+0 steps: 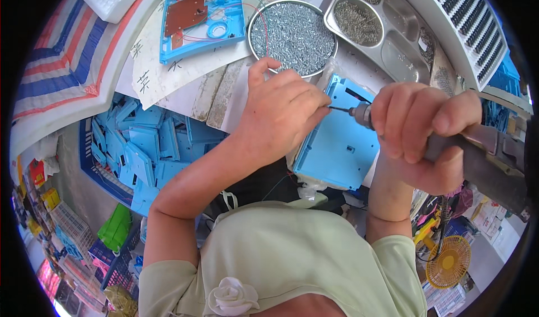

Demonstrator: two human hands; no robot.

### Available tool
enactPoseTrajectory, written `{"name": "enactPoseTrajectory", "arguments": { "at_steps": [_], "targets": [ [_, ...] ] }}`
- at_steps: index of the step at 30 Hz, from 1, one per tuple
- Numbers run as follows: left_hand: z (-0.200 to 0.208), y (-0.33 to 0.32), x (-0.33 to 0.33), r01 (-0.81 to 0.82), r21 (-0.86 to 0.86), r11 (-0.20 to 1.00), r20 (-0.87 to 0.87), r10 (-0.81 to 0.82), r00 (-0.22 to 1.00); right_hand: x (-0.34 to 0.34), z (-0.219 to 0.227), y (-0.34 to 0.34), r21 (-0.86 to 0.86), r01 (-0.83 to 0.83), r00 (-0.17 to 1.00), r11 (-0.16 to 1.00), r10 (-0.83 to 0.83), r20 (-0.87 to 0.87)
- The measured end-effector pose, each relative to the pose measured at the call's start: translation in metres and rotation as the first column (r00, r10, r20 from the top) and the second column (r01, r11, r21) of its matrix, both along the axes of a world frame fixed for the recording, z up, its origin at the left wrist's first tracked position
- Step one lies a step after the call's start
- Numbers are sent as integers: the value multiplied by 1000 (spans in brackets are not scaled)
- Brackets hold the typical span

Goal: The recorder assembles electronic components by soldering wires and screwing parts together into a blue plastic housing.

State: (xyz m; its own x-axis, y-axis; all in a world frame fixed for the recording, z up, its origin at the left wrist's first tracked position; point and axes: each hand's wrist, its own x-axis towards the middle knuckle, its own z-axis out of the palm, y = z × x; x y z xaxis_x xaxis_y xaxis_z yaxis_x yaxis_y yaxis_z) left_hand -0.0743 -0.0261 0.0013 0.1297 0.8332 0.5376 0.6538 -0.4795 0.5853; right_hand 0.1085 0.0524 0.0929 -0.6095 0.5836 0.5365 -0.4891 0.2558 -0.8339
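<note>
My right hand (421, 129) is wrapped around a grey electric screwdriver (480, 168), which points left with its thin bit. At the bit's tip, the thumb and forefinger of my left hand (283, 112) are pinched together. Whatever sits between those fingers is too small or hidden to make out. Beneath both hands lies a flat light-blue plastic panel (337, 148) with small holes and a dark slot near its upper end. Clear plastic wrap shows along its edges. My left hand's raised little finger is close to a round metal pan (250, 50) full of small silver screws (292, 36).
A blue casing (241, 28) with a brown board and wires lies at the back left. A steel compartment tray (401, 59) holds more screws at the back right, beside a white rack (469, 47). Left below, a blue crate (85, 148) contains many blue panels (143, 143).
</note>
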Motion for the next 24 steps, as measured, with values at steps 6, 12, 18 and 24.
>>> {"name": "enactPoseTrajectory", "arguments": {
  "at_steps": [6, 12, 18, 24],
  "targets": [
    [1, -3, -2, 19, 19, 1000, -21, -18, 1000, -3, -5, -4, -28, -23, 1000, 999, 23, 0],
    [18, 23, -20, 172, 0, 985, -100, -171, 980, 6, 5, -19, -79, 33, 999, 996, -29, 40],
    [-6, 65, -34, -186, 117, 976, -528, 220, 820, -10, 1, -60, -249, 176, 980, 952, -144, 140],
    [-16, 67, -30, -215, 66, 974, -496, 219, 840, -20, -6, -73, -220, 274, 941, 936, -214, 261]
  ]
}}
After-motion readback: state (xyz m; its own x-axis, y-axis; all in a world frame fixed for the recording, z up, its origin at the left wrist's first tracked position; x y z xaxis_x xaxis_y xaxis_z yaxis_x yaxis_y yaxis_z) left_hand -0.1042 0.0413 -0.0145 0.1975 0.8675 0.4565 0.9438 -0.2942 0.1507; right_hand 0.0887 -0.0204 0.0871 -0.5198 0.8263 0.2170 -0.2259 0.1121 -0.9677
